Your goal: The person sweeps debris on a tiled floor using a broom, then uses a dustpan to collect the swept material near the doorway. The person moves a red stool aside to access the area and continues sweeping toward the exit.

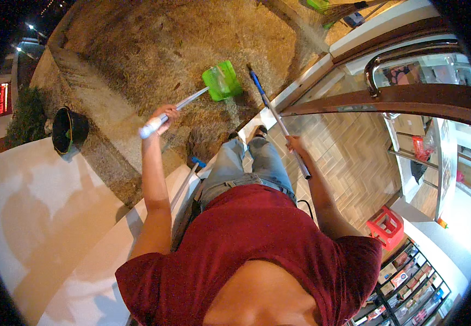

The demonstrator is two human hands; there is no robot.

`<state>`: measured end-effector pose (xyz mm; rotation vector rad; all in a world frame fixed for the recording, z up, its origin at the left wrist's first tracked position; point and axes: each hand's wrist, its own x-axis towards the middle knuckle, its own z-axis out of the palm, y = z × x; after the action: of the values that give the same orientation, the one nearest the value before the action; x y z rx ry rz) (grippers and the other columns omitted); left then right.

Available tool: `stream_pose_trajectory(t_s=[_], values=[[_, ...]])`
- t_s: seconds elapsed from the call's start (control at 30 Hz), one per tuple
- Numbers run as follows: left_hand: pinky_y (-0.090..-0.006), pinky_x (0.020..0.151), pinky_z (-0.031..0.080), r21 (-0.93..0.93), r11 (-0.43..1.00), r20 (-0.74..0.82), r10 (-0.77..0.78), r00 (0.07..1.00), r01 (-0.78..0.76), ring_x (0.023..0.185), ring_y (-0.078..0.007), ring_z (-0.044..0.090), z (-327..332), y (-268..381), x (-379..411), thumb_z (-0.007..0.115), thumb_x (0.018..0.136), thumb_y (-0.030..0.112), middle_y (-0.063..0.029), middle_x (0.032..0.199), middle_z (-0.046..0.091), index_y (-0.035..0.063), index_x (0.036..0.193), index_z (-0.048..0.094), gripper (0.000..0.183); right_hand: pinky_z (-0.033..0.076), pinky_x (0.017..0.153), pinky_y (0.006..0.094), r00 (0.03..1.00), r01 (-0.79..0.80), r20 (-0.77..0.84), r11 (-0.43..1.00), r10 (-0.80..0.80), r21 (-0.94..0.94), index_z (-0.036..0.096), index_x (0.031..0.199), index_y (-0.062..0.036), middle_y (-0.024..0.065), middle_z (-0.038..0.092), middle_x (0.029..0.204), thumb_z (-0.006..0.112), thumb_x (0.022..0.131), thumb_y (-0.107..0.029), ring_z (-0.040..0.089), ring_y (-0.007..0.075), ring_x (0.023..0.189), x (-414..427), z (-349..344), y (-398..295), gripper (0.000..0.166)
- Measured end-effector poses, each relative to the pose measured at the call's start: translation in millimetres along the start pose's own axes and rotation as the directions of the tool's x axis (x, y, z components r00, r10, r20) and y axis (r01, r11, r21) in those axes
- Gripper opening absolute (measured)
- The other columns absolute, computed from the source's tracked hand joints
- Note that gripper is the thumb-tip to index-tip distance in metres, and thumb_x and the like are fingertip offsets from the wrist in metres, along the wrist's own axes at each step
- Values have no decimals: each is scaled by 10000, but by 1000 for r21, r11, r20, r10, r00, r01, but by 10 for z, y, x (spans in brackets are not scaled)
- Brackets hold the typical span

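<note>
My left hand (165,118) grips the pale handle of a long-handled dustpan, whose green plastic pan (222,81) is over the rough ground outside. Something clear, perhaps plastic, lies in the pan, and a pale, blurred streak extends below its edge. My right hand (296,145) is closed round the metal pole of a broom or brush (271,108). The pole has a blue upper section and a small dark end, which points at the ground right of the pan. What kind of head it has cannot be told.
My feet straddle a pale door sill (288,90). A brown-framed glass door (386,100) with a metal handle stands at right. A red plastic stool (386,228) and black shelving (402,285) are indoors. Outside are a black bucket (69,131) and another broom (198,162) near my left leg.
</note>
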<state>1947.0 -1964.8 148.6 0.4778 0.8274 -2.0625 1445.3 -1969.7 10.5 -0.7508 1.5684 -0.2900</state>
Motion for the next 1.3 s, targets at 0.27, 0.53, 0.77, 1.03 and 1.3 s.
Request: stream_pose_trajectory(t_s=[0.27,0.53,0.77,1.03,1.3], values=[[-173,387,418,199,953,-190,268,945,-230,461,-92,435,-22,142,-572,417,721,4,-97,630,401,-123,772,317,169,288,308,175,821,-437,521,845,235,309,445,917,-12,17,376,488,495,751,-251,354,78,350,-26,-116,-119,295],[-166,379,418,2,950,-101,310,945,-311,447,-87,448,-342,-146,-859,405,739,41,-81,628,417,-66,762,313,143,255,294,181,628,-725,699,583,342,366,438,857,3,28,336,472,519,731,-231,282,66,327,449,417,521,278],[-185,433,437,-148,886,-7,443,896,-439,488,-102,452,-518,-306,-913,406,731,20,-65,617,388,-59,742,312,123,287,292,230,872,-79,480,995,95,-53,463,753,38,130,463,527,540,702,-217,377,111,334,652,44,-114,271],[-192,427,440,-220,879,21,437,899,-423,496,-110,475,-430,-398,-815,404,727,5,-88,650,395,-56,731,310,112,273,267,223,687,-542,560,840,463,-31,497,778,-43,80,459,528,552,708,-226,380,94,346,753,-558,198,204],[-188,420,431,-299,852,-8,448,894,-430,479,-108,467,-491,-396,-801,410,721,13,-91,659,403,-51,738,333,101,300,275,221,825,-122,527,975,202,-183,493,731,-38,54,427,480,530,722,-216,390,96,345,590,59,118,182]])
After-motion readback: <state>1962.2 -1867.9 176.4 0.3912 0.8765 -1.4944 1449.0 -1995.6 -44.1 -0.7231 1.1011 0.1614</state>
